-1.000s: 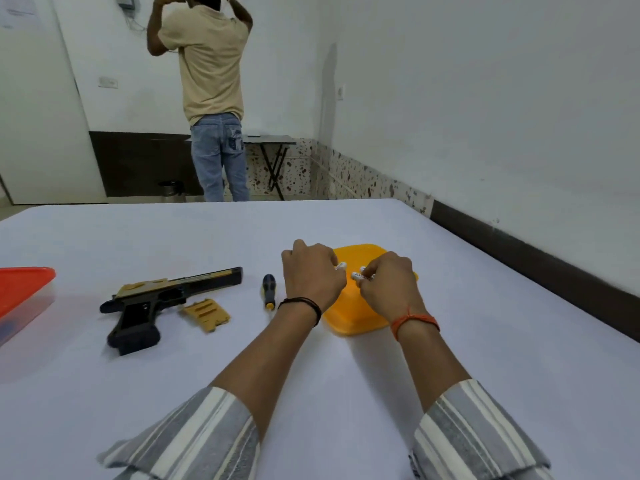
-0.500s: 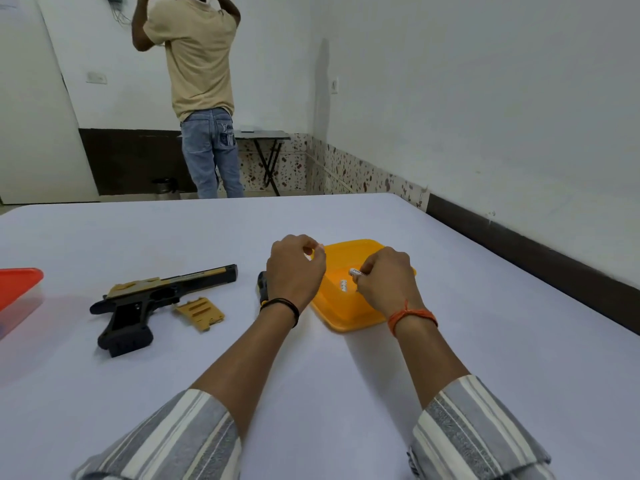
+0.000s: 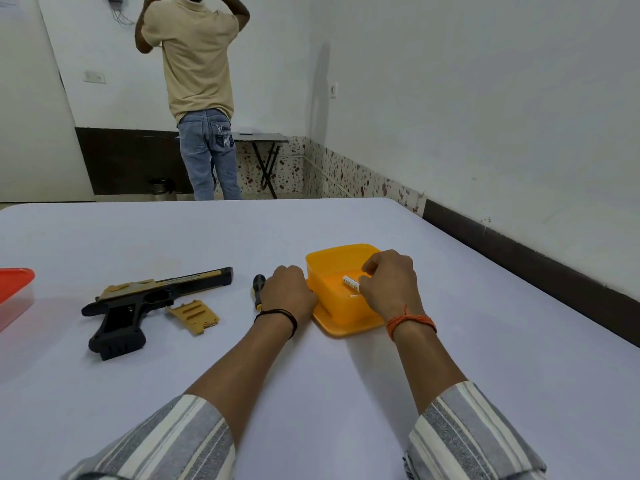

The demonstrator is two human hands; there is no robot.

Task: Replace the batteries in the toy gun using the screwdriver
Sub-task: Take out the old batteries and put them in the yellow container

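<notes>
One battery (image 3: 351, 282) is showing white inside the yellow container (image 3: 332, 261), and your right hand (image 3: 389, 285) is hovering over it with fingers curled down, pinching at its near end. If that pinch is sitting only on the tip, the cell is likely going to roll away across the container floor, or slip free on the lift and skitter onto the white table (image 3: 311, 358). Your left hand (image 3: 287, 292) is resting knuckles-up just beside the container's left wall, fingers curled under; whether it is holding another battery I cannot tell, since the fingers are hiding the palm. Both forearms are reaching straight forward, wrists low to the table. The toy gun (image 3: 145, 303) is lying on its side well to the left, its yellow battery cover (image 3: 194, 315) off and touching the table beside the grip, and the screwdriver (image 3: 258, 291) is lying just left of your left hand.
</notes>
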